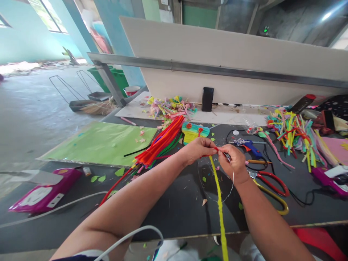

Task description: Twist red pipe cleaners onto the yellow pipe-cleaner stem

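Observation:
My left hand point(201, 149) and my right hand point(232, 162) meet over the dark table, fingertips pinched on a small piece of red pipe cleaner point(215, 149). A yellow fuzzy pipe cleaner point(218, 192) hangs from just below my fingers past the table edge. In the right palm something metallic shows, mostly hidden, and a thin wire loop point(231, 188) droops under that hand. Just beyond the left hand lies a flat blue-and-yellow pipe cleaner piece point(194, 132) with red flower shapes. A bundle of red, orange and green pipe cleaners point(165, 143) rests to its left.
Right of my hands are red-and-yellow-handled scissors point(274, 183), a blue glue gun point(251, 148) and pipe cleaner scraps point(296, 132). A black phone point(207, 99) leans on the white board. Left are a green sheet point(100, 143) and a purple packet point(49, 190). A white cable point(130, 233) crosses my left arm.

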Motion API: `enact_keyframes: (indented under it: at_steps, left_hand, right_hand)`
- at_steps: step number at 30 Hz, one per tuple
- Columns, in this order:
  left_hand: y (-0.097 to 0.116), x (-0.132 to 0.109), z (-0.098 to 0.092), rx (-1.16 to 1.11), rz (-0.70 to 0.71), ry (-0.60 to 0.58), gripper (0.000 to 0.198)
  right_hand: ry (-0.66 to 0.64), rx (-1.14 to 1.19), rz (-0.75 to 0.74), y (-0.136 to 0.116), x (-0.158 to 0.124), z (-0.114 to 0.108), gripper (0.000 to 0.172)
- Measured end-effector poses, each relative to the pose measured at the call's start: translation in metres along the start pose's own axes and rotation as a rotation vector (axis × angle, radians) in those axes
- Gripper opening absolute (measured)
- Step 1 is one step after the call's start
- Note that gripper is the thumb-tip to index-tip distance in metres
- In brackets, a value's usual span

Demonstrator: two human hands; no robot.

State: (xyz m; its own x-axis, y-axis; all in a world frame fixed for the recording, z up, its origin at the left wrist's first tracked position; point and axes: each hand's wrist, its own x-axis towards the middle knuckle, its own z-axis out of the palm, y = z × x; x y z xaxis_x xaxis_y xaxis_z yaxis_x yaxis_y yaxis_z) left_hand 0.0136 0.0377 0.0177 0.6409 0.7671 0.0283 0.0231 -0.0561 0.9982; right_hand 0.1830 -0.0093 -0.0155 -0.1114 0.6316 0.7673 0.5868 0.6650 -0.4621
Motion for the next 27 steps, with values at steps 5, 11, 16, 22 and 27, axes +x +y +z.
enact_keyframes:
  at_steps: [5,11,16,22,27]
  left_hand:
    - [0.007,-0.002,-0.006,0.011,-0.03,-0.069,0.033]
    - [0.012,-0.004,-0.01,-0.023,-0.099,-0.09,0.041]
    - [0.015,-0.004,-0.008,-0.028,-0.123,-0.095,0.041]
    - [0.018,-0.004,-0.011,0.064,-0.067,-0.04,0.037]
    - [0.022,-0.003,-0.016,0.386,0.078,0.028,0.029]
  right_hand:
    - [-0.005,0.129,0.151,0.001,0.001,0.0,0.01]
    - [-0.037,0.178,0.176,0.002,0.0,-0.002,0.01]
    - [-0.058,0.181,0.178,-0.001,0.0,-0.001,0.011]
    - [-0.11,0.302,0.276,0.008,0.002,0.001,0.03]
    - [-0.128,0.511,0.532,0.02,0.006,-0.001,0.025]
